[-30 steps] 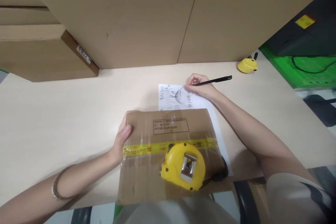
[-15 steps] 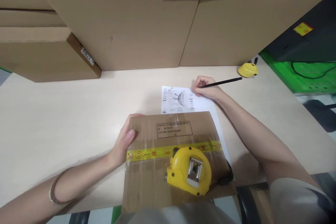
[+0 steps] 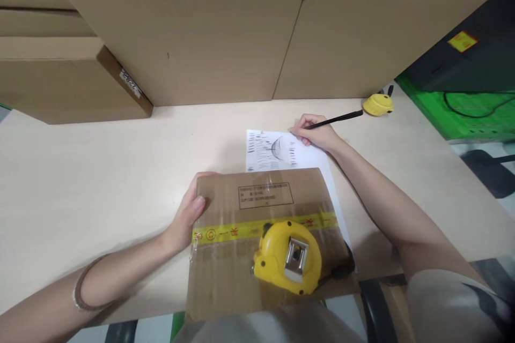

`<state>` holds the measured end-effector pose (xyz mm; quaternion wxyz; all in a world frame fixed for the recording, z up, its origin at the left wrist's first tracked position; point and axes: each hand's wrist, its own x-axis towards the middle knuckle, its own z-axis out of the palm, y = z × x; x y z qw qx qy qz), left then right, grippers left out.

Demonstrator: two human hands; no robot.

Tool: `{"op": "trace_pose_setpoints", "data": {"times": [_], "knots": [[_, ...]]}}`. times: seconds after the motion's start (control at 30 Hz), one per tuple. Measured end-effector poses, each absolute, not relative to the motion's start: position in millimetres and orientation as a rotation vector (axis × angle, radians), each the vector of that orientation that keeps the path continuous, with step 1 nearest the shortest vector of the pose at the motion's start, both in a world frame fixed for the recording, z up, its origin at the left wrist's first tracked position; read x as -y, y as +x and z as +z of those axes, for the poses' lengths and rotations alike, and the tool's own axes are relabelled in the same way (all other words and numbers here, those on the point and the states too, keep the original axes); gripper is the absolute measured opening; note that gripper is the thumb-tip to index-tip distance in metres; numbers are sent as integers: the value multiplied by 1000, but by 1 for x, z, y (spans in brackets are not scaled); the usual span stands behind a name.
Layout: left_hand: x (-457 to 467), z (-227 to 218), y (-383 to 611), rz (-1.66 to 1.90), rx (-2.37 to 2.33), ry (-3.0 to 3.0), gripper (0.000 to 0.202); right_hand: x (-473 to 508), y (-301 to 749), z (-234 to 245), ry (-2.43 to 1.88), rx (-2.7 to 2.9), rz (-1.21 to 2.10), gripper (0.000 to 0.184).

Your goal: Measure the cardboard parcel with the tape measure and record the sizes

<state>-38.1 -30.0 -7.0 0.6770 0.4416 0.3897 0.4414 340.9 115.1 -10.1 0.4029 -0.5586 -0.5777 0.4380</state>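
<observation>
My left hand [image 3: 188, 213] grips the left edge of a flat cardboard box [image 3: 225, 273], thumb on top and the other fingers out of sight behind it. Yellow printed tape runs across the box, and a yellow tape measure [image 3: 287, 257] with a metal clip lies on it. Beyond the box a white sheet of paper [image 3: 309, 159] with pencil-like strokes and a shaded curved shape is partly covered by it. My right hand [image 3: 314, 131] rests at the sheet's upper edge, closed around a slim black pen [image 3: 341, 118]. The pen's tip is hidden by the fingers.
Large cardboard boxes [image 3: 193, 43] line the back of the pale table [image 3: 80, 171]. A smaller carton [image 3: 60, 86] stands at the left. Another yellow tape measure [image 3: 378, 104] sits at the back right. A green surface [image 3: 462, 118] with a black cable lies beyond the table.
My right hand has shifted slightly left along the sheet's top edge, and the pen now tilts more steeply. My left hand keeps its hold on the box. The whole view has moved a little.
</observation>
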Motion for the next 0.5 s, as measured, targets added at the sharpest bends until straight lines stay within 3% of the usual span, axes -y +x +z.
{"op": "trace_pose_setpoints", "data": {"times": [0.5], "knots": [[30, -8, -38, 962, -890, 1015, 63, -117, 342, -8, -1439, 1501, 1138, 52]]}}
